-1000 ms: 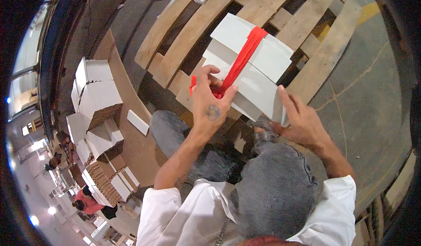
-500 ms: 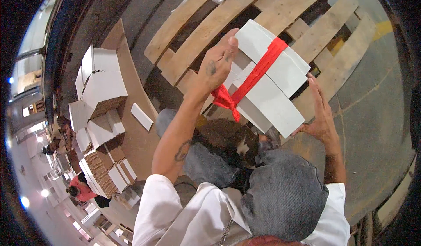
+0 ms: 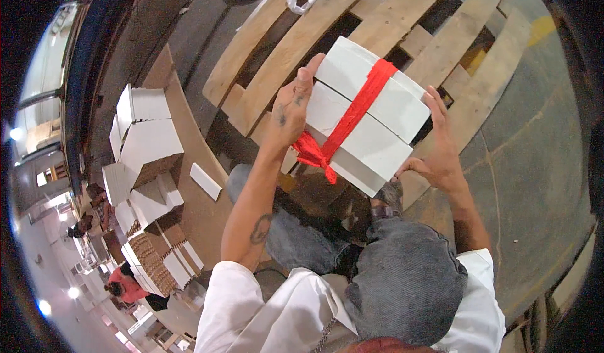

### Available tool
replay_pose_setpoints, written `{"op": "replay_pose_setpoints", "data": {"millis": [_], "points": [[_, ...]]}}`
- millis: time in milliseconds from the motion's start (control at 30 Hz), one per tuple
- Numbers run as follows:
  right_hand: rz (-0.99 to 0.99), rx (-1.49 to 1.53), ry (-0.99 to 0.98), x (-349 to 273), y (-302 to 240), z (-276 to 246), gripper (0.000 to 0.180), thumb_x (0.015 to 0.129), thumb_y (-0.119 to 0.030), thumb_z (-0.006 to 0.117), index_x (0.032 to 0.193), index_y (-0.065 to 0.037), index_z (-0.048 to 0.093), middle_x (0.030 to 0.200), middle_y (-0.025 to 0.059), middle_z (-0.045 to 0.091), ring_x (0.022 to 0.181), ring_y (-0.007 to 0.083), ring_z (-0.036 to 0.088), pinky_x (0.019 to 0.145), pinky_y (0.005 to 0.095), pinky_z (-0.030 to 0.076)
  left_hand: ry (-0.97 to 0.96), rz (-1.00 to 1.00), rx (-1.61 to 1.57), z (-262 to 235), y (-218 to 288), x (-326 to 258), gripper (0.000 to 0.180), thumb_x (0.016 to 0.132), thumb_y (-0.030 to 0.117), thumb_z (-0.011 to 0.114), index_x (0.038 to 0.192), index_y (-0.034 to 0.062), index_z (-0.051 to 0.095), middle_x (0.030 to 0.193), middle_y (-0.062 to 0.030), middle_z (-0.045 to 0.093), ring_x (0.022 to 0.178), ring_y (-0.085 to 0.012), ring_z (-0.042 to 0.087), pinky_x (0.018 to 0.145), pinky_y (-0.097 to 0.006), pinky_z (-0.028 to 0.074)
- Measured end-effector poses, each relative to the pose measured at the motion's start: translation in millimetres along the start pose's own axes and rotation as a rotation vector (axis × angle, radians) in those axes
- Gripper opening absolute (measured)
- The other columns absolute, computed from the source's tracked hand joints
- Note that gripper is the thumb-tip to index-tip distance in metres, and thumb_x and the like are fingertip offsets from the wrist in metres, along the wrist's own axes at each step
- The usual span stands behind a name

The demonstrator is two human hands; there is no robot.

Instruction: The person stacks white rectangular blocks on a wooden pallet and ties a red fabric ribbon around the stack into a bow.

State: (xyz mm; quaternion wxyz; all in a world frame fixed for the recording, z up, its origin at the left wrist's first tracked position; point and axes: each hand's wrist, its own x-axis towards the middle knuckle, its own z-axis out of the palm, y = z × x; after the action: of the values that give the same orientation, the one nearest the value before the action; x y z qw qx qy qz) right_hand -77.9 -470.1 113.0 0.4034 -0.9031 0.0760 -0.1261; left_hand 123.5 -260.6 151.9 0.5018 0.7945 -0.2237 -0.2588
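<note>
One left hand (image 3: 290, 111), fingers straight and close together, lies at the left side of a white bundle (image 3: 380, 142) over a wooden pallet (image 3: 296, 48). One knotted red band (image 3: 357, 109) circles the bundle. One right hand (image 3: 440, 155), thumb and fingers spread, cups the right side. Apparent step: squaring up; next move calls for even two-sided pressure.

White rectangular pieces (image 3: 375, 138) | bundled, tilted | red strip (image 3: 357, 109) wrapped around | between hands (image 3: 291, 104)
</note>
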Motion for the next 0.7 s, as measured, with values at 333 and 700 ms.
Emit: {"op": "replay_pose_setpoints", "data": {"millis": [333, 700], "points": [[0.049, 0.462, 0.547, 5, -17, 71, 0.099, 0.091, -0.07, 0.03, 0.151, 0.004, 0.0, 0.16, 0.0194, -0.001, 0.148, 0.0304, 0.001, 0.118, 0.0418, 0.004, -0.37, -0.082, -0.415, -1, -12, 60, 0.088, 0.092, 0.073, 0.017, 0.153, 0.0087, 0.021, 0.158, -0.0104, 0.02, 0.146, -0.0238, 0.017, 0.119, -0.035, 0.009], [0.156, 0.702, 0.628, 18, -34, 80, 0.09, 0.096, -0.059, 0.037, 0.152, -0.003, -0.007, 0.159, 0.0189, -0.002, 0.146, 0.0301, 0.008, 0.117, 0.0422, 0.007, -0.271, 0.063, -0.015, 4, -16, 63, 0.083, 0.093, 0.071, 0.027, 0.147, 0.0077, 0.038, 0.151, -0.014, 0.036, 0.143, -0.0268, 0.026, 0.117, -0.036, 0.015]]}}
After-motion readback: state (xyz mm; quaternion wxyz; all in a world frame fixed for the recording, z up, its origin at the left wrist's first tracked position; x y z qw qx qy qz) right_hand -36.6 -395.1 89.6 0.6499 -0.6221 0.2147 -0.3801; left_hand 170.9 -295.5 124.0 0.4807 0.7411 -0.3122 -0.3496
